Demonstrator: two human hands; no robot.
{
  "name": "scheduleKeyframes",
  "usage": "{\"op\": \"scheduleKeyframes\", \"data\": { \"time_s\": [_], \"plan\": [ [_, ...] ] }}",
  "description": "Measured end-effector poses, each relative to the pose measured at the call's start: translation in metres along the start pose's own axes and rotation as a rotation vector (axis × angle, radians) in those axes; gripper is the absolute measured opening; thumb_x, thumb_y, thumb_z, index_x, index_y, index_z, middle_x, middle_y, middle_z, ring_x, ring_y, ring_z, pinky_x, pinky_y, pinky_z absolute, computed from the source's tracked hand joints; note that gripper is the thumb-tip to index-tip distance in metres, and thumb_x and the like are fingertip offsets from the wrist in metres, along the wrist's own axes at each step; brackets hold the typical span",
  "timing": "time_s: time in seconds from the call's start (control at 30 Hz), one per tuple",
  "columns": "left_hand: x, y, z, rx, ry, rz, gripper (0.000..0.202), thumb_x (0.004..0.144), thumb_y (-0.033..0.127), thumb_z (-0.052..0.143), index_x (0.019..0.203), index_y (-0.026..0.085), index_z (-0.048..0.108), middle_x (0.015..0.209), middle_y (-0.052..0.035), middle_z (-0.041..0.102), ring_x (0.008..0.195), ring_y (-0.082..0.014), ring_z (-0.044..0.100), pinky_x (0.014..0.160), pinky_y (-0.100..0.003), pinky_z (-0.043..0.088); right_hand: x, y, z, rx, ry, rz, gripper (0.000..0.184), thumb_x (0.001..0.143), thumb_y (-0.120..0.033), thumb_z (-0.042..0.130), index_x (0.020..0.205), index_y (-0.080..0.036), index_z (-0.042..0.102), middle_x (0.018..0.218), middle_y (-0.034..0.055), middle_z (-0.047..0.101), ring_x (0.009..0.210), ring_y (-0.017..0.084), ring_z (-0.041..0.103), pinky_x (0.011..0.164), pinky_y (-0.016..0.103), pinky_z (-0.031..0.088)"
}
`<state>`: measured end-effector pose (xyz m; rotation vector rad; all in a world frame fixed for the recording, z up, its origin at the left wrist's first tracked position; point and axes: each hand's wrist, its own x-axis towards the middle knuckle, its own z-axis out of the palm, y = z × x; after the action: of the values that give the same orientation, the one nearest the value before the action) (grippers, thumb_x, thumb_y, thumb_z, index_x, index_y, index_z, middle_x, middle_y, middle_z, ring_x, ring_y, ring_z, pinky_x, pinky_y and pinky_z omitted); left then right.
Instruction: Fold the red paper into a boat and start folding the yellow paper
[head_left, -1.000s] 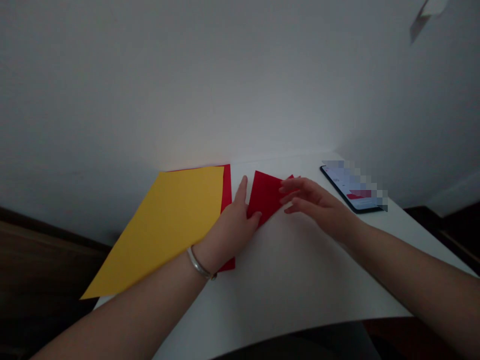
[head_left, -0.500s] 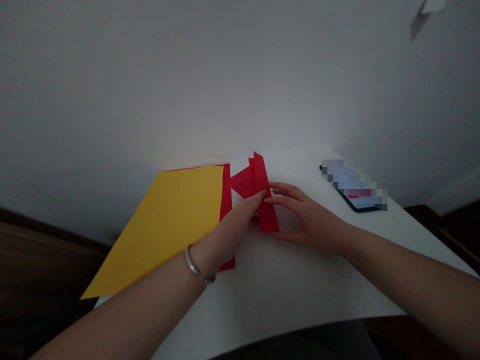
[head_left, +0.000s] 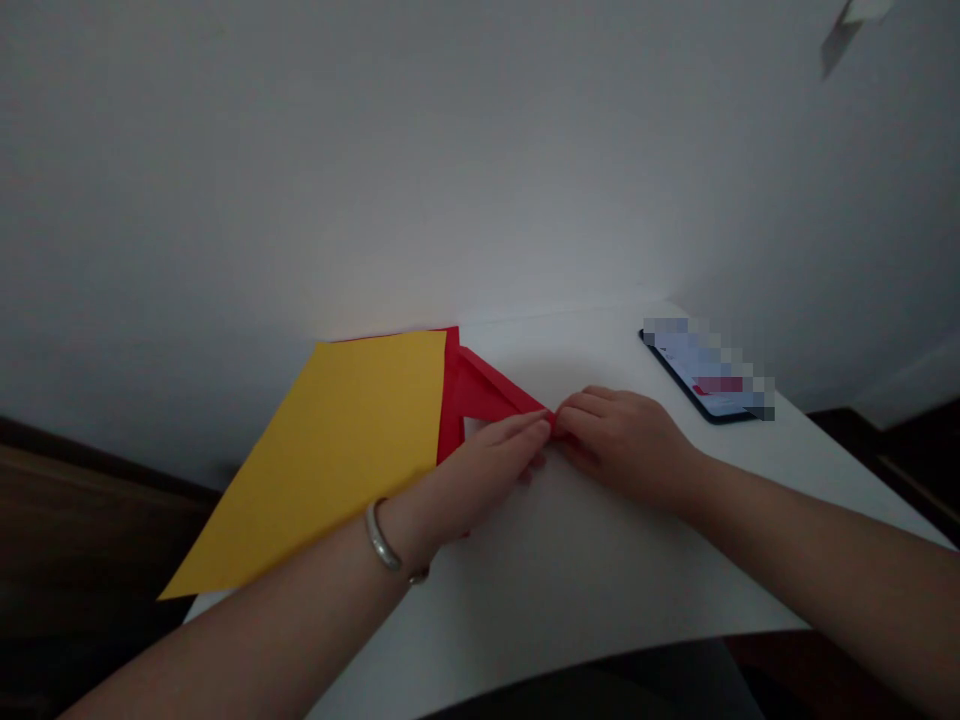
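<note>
A folded piece of red paper [head_left: 491, 392] lies on the white table [head_left: 600, 560], its near corner pinched between both hands. My left hand [head_left: 480, 470], with a silver bracelet at the wrist, presses its fingertips together on that corner. My right hand [head_left: 622, 445] is curled closed on the same corner from the right. The fingertips of the two hands meet there. Most of the red piece near the hands is hidden beneath them.
A large yellow sheet [head_left: 345, 445] lies at the left on top of a red sheet [head_left: 450, 385], overhanging the table's left edge. A phone [head_left: 705, 375] with a lit screen rests at the back right. A white wall rises directly behind the table.
The red paper stood partly raised half a second ago; it now lies flatter, folded into a narrower shape. Both hands have closed together on its near corner.
</note>
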<state>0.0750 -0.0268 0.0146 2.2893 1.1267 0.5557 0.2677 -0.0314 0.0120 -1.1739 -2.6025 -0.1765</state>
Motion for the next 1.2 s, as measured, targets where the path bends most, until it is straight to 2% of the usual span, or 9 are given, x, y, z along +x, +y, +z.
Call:
{"op": "scheduleKeyframes", "data": {
  "time_s": [0.07, 0.2, 0.27, 0.37, 0.5, 0.7, 0.83, 1.07, 1.2],
  "plan": [
    [-0.003, 0.006, -0.006, 0.044, -0.009, 0.020, 0.029, 0.096, 0.027, 0.041, 0.109, 0.020, 0.065, 0.091, -0.0017, 0.071, 0.080, -0.0150, 0.065, 0.074, -0.029, 0.054, -0.001, 0.001, 0.000, 0.009, -0.034, 0.007, 0.015, 0.090, -0.025, 0.054, 0.088, -0.016, 0.065, 0.088, 0.0052, 0.069, 0.082, 0.020, 0.061, 0.067, 0.031, 0.043],
    [-0.008, 0.011, -0.011, 0.362, 0.012, 0.144, 0.025, 0.094, 0.026, 0.045, 0.090, 0.016, 0.067, 0.084, -0.0055, 0.069, 0.079, -0.0200, 0.063, 0.074, -0.036, 0.053, -0.001, 0.002, 0.000, -0.008, -0.083, 0.021, 0.012, 0.088, -0.023, 0.055, 0.084, -0.017, 0.065, 0.088, 0.0045, 0.069, 0.080, 0.019, 0.061, 0.065, 0.030, 0.042],
    [-0.008, 0.007, -0.008, 0.476, 0.033, 0.268, 0.025, 0.094, 0.024, 0.044, 0.097, 0.014, 0.068, 0.096, -0.0082, 0.069, 0.094, -0.0237, 0.062, 0.085, -0.040, 0.051, -0.001, 0.003, -0.001, -0.006, -0.097, 0.025, 0.014, 0.089, -0.024, 0.055, 0.084, -0.018, 0.066, 0.088, 0.0043, 0.070, 0.080, 0.019, 0.062, 0.067, 0.029, 0.042],
    [-0.008, -0.003, 0.001, 0.535, 0.007, 0.402, 0.035, 0.094, 0.022, 0.045, 0.124, 0.010, 0.058, 0.128, -0.0115, 0.060, 0.123, -0.0266, 0.051, 0.107, -0.045, 0.039, -0.003, 0.007, -0.004, 0.025, -0.121, 0.011, 0.016, 0.091, -0.026, 0.054, 0.088, -0.020, 0.069, 0.090, 0.0033, 0.071, 0.082, 0.018, 0.063, 0.071, 0.030, 0.044],
    [-0.010, -0.008, 0.007, 0.509, -0.145, 0.360, 0.048, 0.094, 0.029, 0.045, 0.137, 0.007, 0.046, 0.143, -0.0146, 0.048, 0.134, -0.0252, 0.041, 0.112, -0.039, 0.034, -0.004, 0.011, -0.008, 0.093, -0.173, 0.057, 0.017, 0.089, -0.027, 0.055, 0.087, -0.023, 0.071, 0.094, 0.0015, 0.071, 0.085, 0.018, 0.064, 0.072, 0.029, 0.045],
    [-0.012, -0.005, -0.001, 0.453, -0.268, 0.323, 0.059, 0.091, 0.035, 0.050, 0.142, 0.007, 0.039, 0.150, -0.0155, 0.038, 0.141, -0.0259, 0.030, 0.115, -0.039, 0.029, -0.002, 0.017, -0.006, 0.252, -0.254, 0.268, 0.018, 0.085, -0.032, 0.057, 0.085, -0.024, 0.073, 0.084, 0.0022, 0.069, 0.072, 0.017, 0.062, 0.065, 0.029, 0.045],
    [-0.013, -0.005, -0.006, 0.400, -0.281, 0.318, 0.059, 0.089, 0.033, 0.053, 0.142, 0.009, 0.038, 0.150, -0.0155, 0.037, 0.141, -0.0254, 0.030, 0.115, -0.039, 0.030, -0.002, 0.021, -0.001, 0.344, -0.261, 0.358, 0.017, 0.082, -0.032, 0.059, 0.083, -0.024, 0.073, 0.079, 0.0027, 0.070, 0.069, 0.018, 0.062, 0.064, 0.030, 0.047],
    [-0.012, -0.002, -0.011, 0.322, -0.286, 0.318, 0.054, 0.085, 0.029, 0.056, 0.135, 0.012, 0.045, 0.144, -0.0146, 0.044, 0.138, -0.0255, 0.037, 0.111, -0.038, 0.036, -0.002, 0.019, 0.001, 0.323, -0.219, 0.383, 0.017, 0.083, -0.032, 0.058, 0.081, -0.021, 0.070, 0.082, 0.0048, 0.069, 0.070, 0.018, 0.061, 0.063, 0.031, 0.046],
    [-0.012, -0.003, -0.012, 0.327, -0.281, 0.318, 0.059, 0.085, 0.031, 0.056, 0.139, 0.013, 0.041, 0.144, -0.0143, 0.044, 0.137, -0.0259, 0.037, 0.111, -0.039, 0.036, -0.002, 0.019, 0.002, 0.336, -0.230, 0.397, 0.016, 0.082, -0.033, 0.059, 0.080, -0.021, 0.069, 0.079, 0.0043, 0.069, 0.069, 0.018, 0.061, 0.062, 0.031, 0.045]
  ]
}}
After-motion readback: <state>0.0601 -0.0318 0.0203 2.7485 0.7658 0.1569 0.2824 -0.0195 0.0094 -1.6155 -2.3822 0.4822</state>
